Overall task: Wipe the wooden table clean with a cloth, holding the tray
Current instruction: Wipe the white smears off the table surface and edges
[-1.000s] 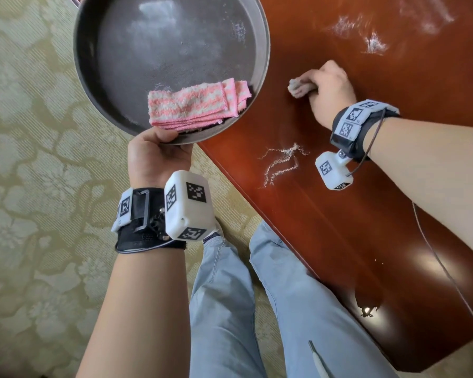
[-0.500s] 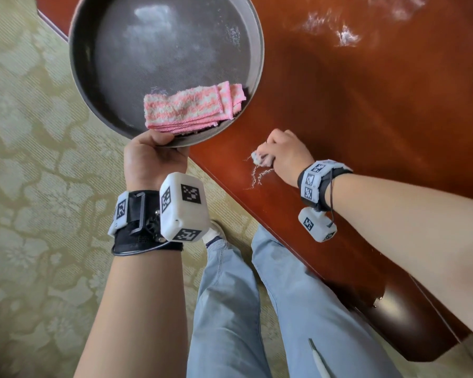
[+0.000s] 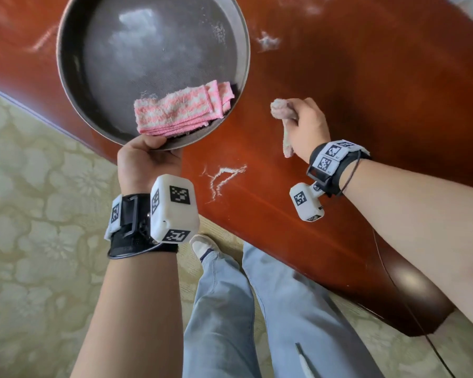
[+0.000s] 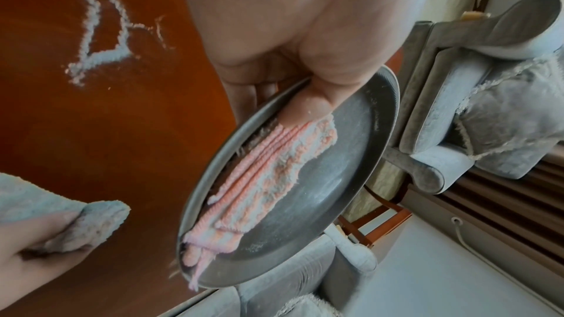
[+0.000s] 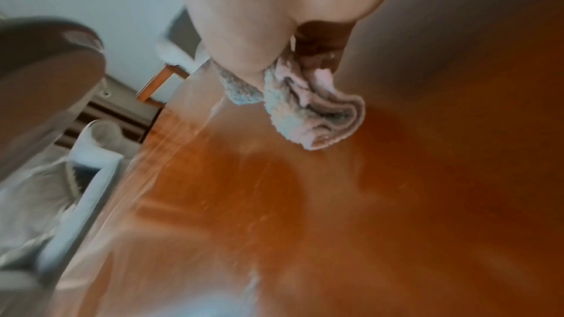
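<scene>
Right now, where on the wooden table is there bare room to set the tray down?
Bare red-brown wooden table lies beyond the right hand and its crumpled cloth. The near edge holds a white powder streak, and more powder lies beside the round grey metal tray that the left hand holds.

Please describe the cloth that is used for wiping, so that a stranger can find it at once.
Start at the red-brown wooden table. Right of the round grey tray, the right hand grips a bunched pale cloth. The other cloth, pink-and-white striped, lies folded in the tray.
</scene>
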